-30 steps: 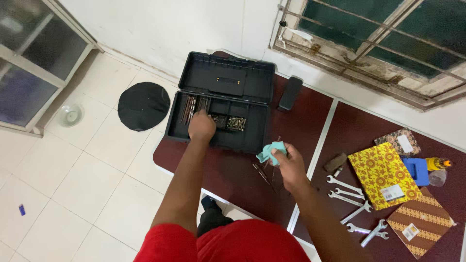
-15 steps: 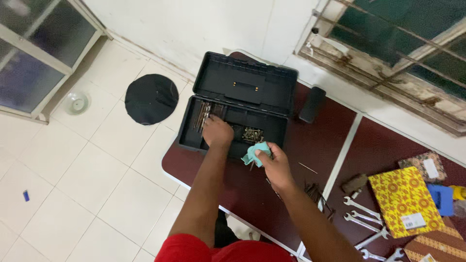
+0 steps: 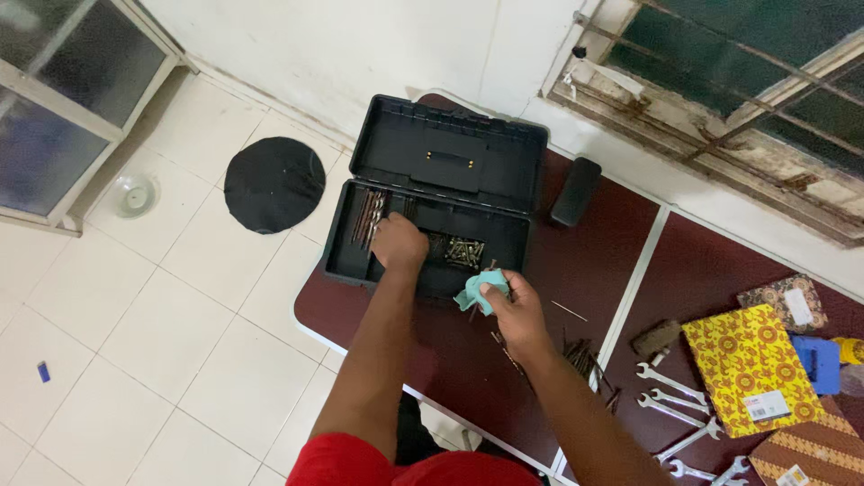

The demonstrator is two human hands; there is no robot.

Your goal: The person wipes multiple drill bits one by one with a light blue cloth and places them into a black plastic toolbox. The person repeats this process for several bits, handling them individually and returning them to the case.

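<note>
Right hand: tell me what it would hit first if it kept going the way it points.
The right hand, holding a teal cloth, points up-left toward the open black toolbox. It would likely meet the box's near wall or the screws inside; depth is unclear.

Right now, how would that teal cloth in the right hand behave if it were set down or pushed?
The teal cloth is bunched and folded in the right hand, so it is probably floppy and light. Pushed across the dark red table, it would likely crumple rather than slide whole, and it could snag on the loose metal bits.
</note>
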